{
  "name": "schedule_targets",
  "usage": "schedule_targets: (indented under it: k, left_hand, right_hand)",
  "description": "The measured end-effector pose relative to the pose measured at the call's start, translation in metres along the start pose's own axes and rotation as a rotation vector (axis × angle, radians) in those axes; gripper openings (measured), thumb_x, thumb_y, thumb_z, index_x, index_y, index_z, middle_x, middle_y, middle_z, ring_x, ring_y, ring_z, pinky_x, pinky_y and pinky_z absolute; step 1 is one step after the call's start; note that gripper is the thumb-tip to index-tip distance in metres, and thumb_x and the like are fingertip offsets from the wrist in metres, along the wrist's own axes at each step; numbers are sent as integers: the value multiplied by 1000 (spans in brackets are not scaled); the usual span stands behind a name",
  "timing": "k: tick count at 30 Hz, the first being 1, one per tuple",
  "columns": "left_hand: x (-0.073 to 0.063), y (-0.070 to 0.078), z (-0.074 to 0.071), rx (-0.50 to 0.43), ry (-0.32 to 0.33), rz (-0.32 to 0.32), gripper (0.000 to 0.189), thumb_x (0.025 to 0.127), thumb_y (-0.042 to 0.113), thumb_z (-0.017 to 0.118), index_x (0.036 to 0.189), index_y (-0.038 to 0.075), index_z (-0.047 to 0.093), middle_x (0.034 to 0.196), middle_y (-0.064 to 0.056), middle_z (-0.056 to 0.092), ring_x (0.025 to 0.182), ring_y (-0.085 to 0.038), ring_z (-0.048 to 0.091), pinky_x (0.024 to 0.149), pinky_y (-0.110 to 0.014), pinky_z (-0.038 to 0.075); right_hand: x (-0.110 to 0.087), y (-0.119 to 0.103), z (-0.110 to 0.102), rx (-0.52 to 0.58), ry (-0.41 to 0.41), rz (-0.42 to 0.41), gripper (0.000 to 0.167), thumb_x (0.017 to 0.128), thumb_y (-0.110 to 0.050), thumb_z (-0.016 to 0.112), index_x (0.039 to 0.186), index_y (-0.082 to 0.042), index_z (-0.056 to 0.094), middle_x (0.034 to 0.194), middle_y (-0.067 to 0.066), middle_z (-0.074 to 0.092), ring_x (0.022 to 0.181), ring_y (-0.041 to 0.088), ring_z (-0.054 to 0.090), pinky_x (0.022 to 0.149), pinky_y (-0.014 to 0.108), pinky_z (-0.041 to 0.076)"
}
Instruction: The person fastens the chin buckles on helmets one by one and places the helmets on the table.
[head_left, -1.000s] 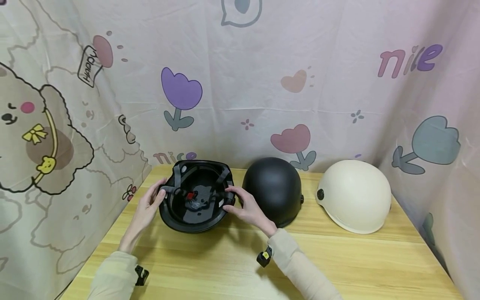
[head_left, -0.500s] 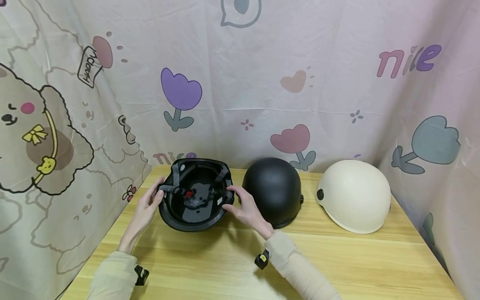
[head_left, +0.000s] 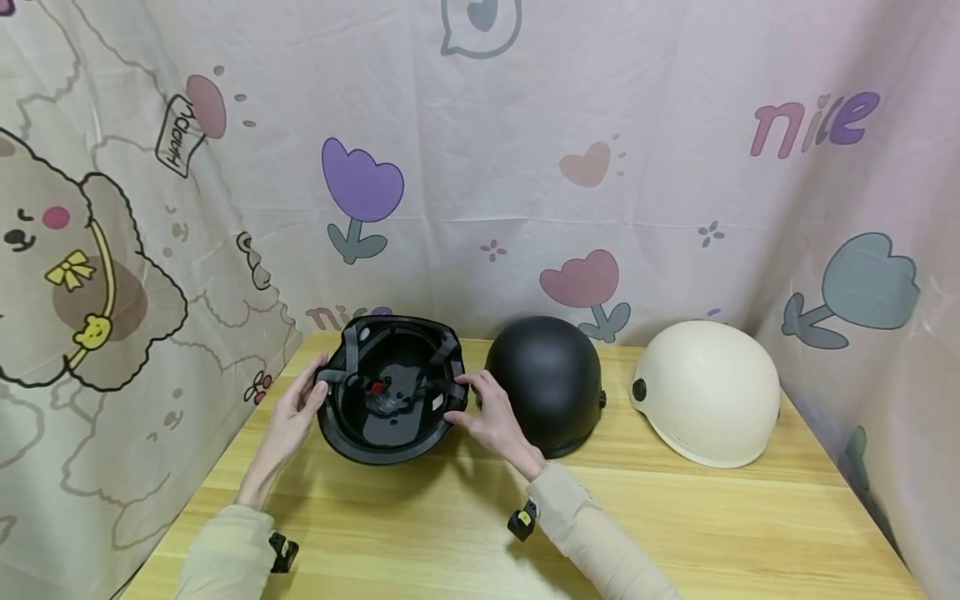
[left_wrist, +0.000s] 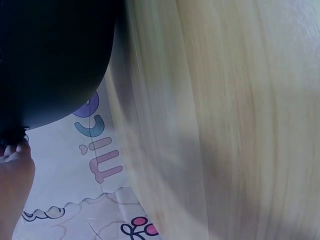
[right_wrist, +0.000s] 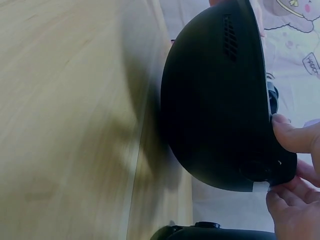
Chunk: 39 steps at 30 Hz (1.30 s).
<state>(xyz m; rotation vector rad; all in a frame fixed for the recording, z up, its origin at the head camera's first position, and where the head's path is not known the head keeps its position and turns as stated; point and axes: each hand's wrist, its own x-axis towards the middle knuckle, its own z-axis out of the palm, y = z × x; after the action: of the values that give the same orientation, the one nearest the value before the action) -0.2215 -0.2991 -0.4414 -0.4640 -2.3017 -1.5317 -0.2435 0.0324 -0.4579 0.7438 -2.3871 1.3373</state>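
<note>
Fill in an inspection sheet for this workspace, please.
Surface: pale wood-grain table.
Job's things: black bowl-shaped helmet with grey straps, hollow side toward the head camera; table contact unclear.
Clutter: matte black domed helmet and smooth cream domed helmet, both crown up and unheld, to its right.
Hands: bare left hand grips the bowl-shaped helmet's left side; bare right hand pinches its right side.
Cables: thin dark line at the table's lower left edge; cannot tell if a cable.
Surroundings: pale fabric curtain printed with flowers and cartoon animals, behind and at both sides.
</note>
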Motion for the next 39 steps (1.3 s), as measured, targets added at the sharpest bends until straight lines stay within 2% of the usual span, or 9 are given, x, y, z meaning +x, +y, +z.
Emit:
schedule_targets:
  k: [6, 8, 11, 14, 16, 21, 27, 35, 39]
  left_hand:
    - [1, 1, 2, 15, 8, -13, 52, 109, 14, 42, 158, 2, 28, 161, -31, 27, 135, 20, 35, 102, 2, 32]
    - [1, 2, 3, 24, 13, -17, 52, 109, 15, 41, 158, 3, 28, 161, -31, 26, 134, 20, 34, 101, 2, 31]
    - [0, 4, 4, 43, 28, -24, 52, 110, 16, 40, 159, 7, 29, 161, -29, 28, 132, 21, 35, 101, 2, 31]
    - [1, 6, 5, 59, 51, -34, 50, 110, 17, 40, 159, 11, 31, 161, -27, 31, 130, 22, 36, 100, 2, 31]
    - [2, 8, 6, 67, 71, -43, 49, 110, 18, 41, 158, 12, 33, 160, -27, 33, 128, 23, 37, 99, 2, 31]
    - [4, 10, 9, 86, 109, -70, 48, 109, 19, 42, 157, 12, 37, 158, -26, 38, 125, 24, 36, 98, 3, 30]
    - [4, 12, 9, 84, 116, -77, 48, 109, 19, 42, 156, 9, 37, 157, -25, 38, 126, 24, 36, 98, 3, 30]
    - [5, 16, 10, 60, 140, -88, 48, 109, 18, 43, 154, 2, 38, 155, -28, 41, 117, 25, 43, 95, 2, 35]
    - [5, 17, 11, 59, 166, -95, 47, 108, 16, 45, 153, 2, 41, 152, -18, 48, 113, 25, 48, 92, 1, 38]
  right_hand:
    - [0, 3, -1, 12, 5, 4, 46, 82, -15, 84, 122, -4, 66, 98, 12, 58, 74, 11, 40, 68, 20, 35]
    - [0, 3, -2, 50, -2, 10, 42, 83, -12, 83, 121, -4, 67, 102, 12, 60, 76, 14, 45, 69, 23, 41]
    - [0, 3, -3, 151, -28, 51, 37, 85, -8, 80, 119, -3, 67, 110, 15, 63, 93, 20, 64, 84, 31, 56]
    - [0, 6, -3, 234, -49, 98, 36, 85, -5, 79, 119, -2, 66, 117, 17, 64, 116, 29, 67, 100, 43, 55]
    - [0, 7, -2, 270, -57, 119, 36, 85, -3, 79, 118, 0, 66, 119, 19, 64, 120, 33, 66, 104, 45, 52]
    - [-1, 8, 1, 311, -59, 136, 35, 83, 0, 79, 116, 4, 66, 118, 22, 65, 119, 36, 66, 105, 44, 51]
    - [-1, 7, 1, 308, -61, 142, 36, 83, 1, 79, 117, 4, 66, 119, 22, 65, 120, 36, 65, 106, 43, 50]
    - [-1, 9, 1, 294, -104, 156, 35, 84, 2, 78, 117, 3, 66, 120, 22, 66, 123, 37, 64, 106, 44, 50]
    - [-2, 9, 0, 282, -124, 175, 34, 84, 0, 78, 116, 2, 67, 118, 21, 67, 124, 36, 64, 105, 44, 51]
